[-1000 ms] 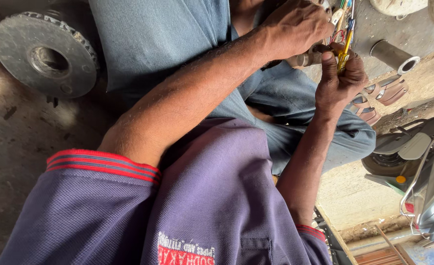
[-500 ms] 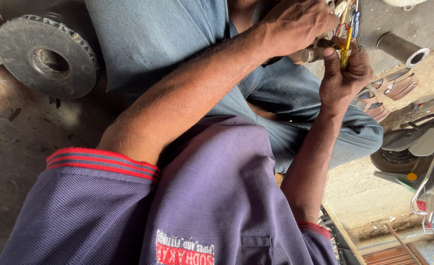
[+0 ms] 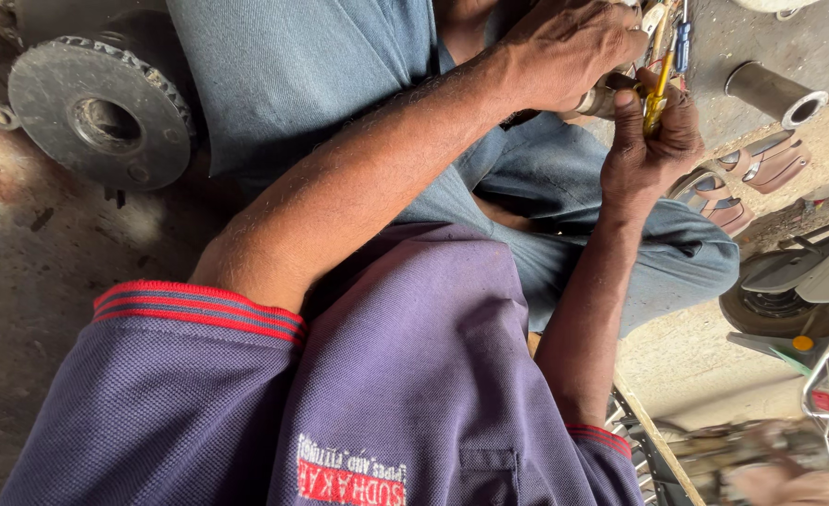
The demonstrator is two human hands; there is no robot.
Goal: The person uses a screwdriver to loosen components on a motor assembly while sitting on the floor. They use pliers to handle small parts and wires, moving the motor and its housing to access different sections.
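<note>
Head view: purple shirt [image 3: 414, 394] nearest, red-striped sleeve cuffs. Left hand [image 3: 569, 47] far, fingers curled shut around a small metal fitting [image 3: 602, 98]. Right hand [image 3: 653, 150] just right of it, fist closed on a yellow-handled screwdriver [image 3: 656, 94], touching the fitting. Toothed metal disc [image 3: 101, 117] far left on the floor, short pipe [image 3: 775, 94] far right.

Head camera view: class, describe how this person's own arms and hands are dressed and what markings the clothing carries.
Both hands, the left hand and the right hand, are bare: no gloves. The forearms are uncovered too. Short purple knit sleeves end above the elbows, each edged with a red striped cuff. The purple shirt has a red chest patch with white lettering and a small pocket.
</note>
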